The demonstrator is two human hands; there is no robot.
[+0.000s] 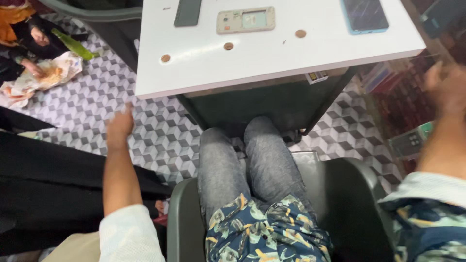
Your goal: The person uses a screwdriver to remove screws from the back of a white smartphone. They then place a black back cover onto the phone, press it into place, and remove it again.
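White laminate table carrying an opened beige phone chassis, both hands off it: left hand open and empty, right hand blurred, grip indeterminate; a careless swing could knock parts off.

Looks like a small phone repair shop. On the white tabletop: an opened phone frame with bare insides, a dark phone left of it, a blue-edged phone to its right. Below the tabletop, patterned cube-tile floor. Right of the tabletop, crowded shelves of boxed goods, blurred. Left of it, another person seated on the floor with food on paper.
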